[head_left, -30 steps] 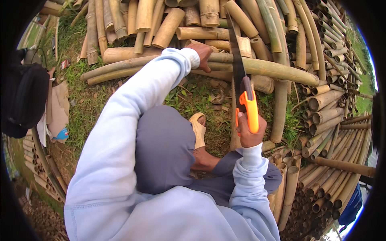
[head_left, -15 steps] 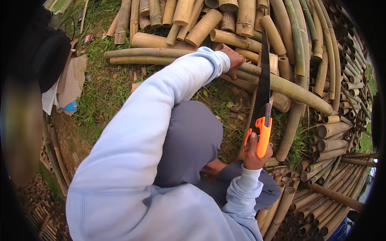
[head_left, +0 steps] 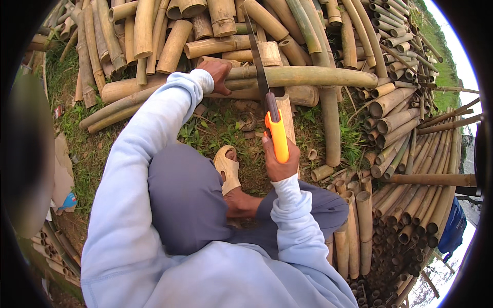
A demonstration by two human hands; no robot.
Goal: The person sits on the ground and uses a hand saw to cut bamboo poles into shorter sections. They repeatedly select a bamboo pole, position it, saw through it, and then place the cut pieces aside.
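Observation:
My right hand (head_left: 280,156) is wrapped round the orange handle of a handsaw (head_left: 277,136). Its dark blade points away from me and crosses a long, slightly curved bamboo pole (head_left: 323,76); I cannot tell how deep any cut is. To the left of the blade, my left hand (head_left: 215,74) is closed over the bamboo, with its fingers partly hidden. Two thinner pole lengths (head_left: 120,106) stretch leftward past my left forearm. Under the blade stands a pale cut bamboo piece (head_left: 270,54).
Short cut bamboo sections (head_left: 223,18) are heaped at the far side. Stacked bamboo tubes (head_left: 395,102) fill the right, with long poles (head_left: 421,179) below them. My sandalled foot (head_left: 227,167) rests on grass. Flattened cardboard (head_left: 62,169) lies at left, and a blue bag (head_left: 453,226) at far right.
The view has swung rightward, so the scene sits farther left. My right hand and the saw's angle have shifted slightly across the pole. My left hand keeps its hold on the bamboo.

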